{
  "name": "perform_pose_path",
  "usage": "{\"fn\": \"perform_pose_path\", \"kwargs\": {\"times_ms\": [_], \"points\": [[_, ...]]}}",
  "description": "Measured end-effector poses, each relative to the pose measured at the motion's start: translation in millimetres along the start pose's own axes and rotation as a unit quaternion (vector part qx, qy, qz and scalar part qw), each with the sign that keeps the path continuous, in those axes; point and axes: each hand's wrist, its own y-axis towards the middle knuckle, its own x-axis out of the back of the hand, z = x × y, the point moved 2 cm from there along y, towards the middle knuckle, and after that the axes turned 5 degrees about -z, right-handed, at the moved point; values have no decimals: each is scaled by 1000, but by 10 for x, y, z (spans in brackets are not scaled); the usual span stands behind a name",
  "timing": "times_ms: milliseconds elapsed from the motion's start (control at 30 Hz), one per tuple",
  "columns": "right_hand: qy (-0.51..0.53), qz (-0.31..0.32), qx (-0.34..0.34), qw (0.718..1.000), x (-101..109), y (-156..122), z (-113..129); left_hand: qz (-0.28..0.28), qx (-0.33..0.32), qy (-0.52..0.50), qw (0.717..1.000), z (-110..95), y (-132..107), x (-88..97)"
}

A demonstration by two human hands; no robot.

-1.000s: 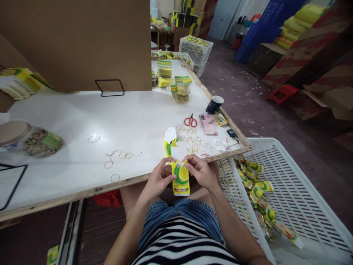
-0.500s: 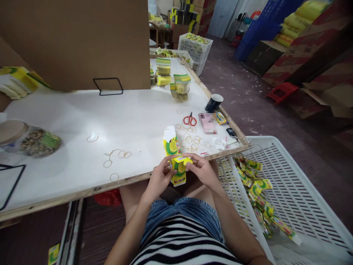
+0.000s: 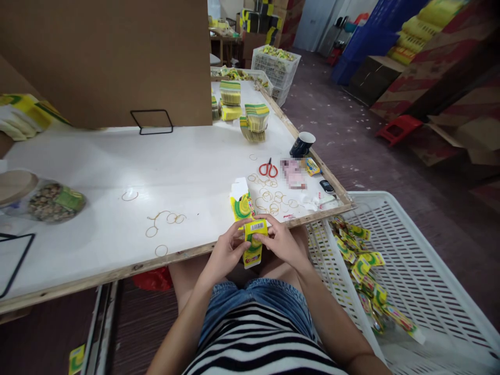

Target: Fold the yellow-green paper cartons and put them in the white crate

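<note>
Two hands share one small yellow-and-green printed cardboard carton [image 3: 253,244], held upright over the lap just near of the table's wooden edge; its long axis runs near–far in the picture, barcode flap at the far end, red-marked end toward the person. The left hand [image 3: 225,253] closes on the carton's left side, thumb pressed on the barcode flap; the right hand [image 3: 282,242] closes on its right side, fingers curled over the same top. The carton thus lies between the two hands, touching both, neither nearer than the other. Just beyond it, on the white table top [image 3: 117,172], stands a second yellow-and-green carton with its white flap open [image 3: 242,200]. Loose tan rubber bands [image 3: 271,200] lie to the right of that carton, red-handled scissors [image 3: 269,169] farther off. At right, a white slotted plastic crate [image 3: 422,271] holds a heap of finished cartons [image 3: 365,271].
</note>
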Motion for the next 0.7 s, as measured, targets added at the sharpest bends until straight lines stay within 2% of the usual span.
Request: {"fn": "perform_pose_path", "kwargs": {"times_ms": [233, 367, 533, 567, 633, 700], "points": [[9, 21, 17, 1000, 68, 7, 14, 0, 2, -30, 1000, -41, 5, 12], [27, -18, 55, 998, 104, -6, 22, 7, -4, -43, 999, -58, 12, 1], [98, -49, 58, 992, 30, -82, -2, -5, -17, -37, 999, -70, 27, -125], [102, -87, 62, 989, 62, -99, -18, -13, -24, -27, 999, -71, 39, -140], [137, -229, 90, 959, 207, -133, -71, -42, -60, 27, 997, -64, 85, -129], [202, -386, 130, 891, 385, -165, -161, -88, -109, 129, 982, -26, 154, -64]]}}
